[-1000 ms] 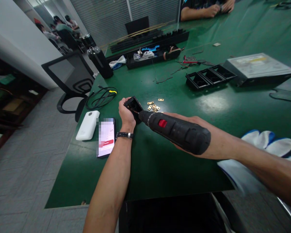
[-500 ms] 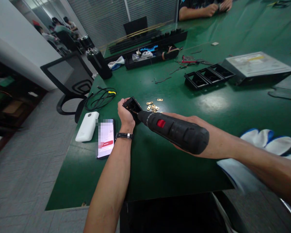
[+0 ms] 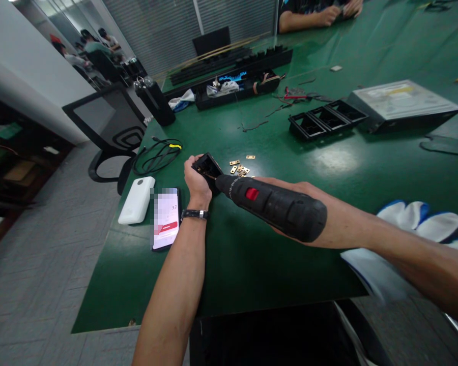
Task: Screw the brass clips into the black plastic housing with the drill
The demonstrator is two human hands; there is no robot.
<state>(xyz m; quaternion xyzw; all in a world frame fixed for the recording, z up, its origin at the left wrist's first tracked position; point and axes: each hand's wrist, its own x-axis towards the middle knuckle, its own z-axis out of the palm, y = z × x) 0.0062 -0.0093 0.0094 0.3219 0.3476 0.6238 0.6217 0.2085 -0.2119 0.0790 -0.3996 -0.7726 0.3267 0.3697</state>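
While the left hand (image 3: pixel 195 181) curls firmly round a hollow black plastic housing (image 3: pixel 206 165), the right hand (image 3: pixel 309 190) is wrapped about one matte cordless drill (image 3: pixel 275 206), whose nose meets the housing's opening and whose body hides most of that grip. Just right of the housing lie at least six flat brass-coloured plates (image 3: pixel 234 169); to its left, one smartphone (image 3: pixel 170 208) and one smooth white power bank (image 3: pixel 137 201); farther right, one three-bay frame (image 3: pixel 318 131).
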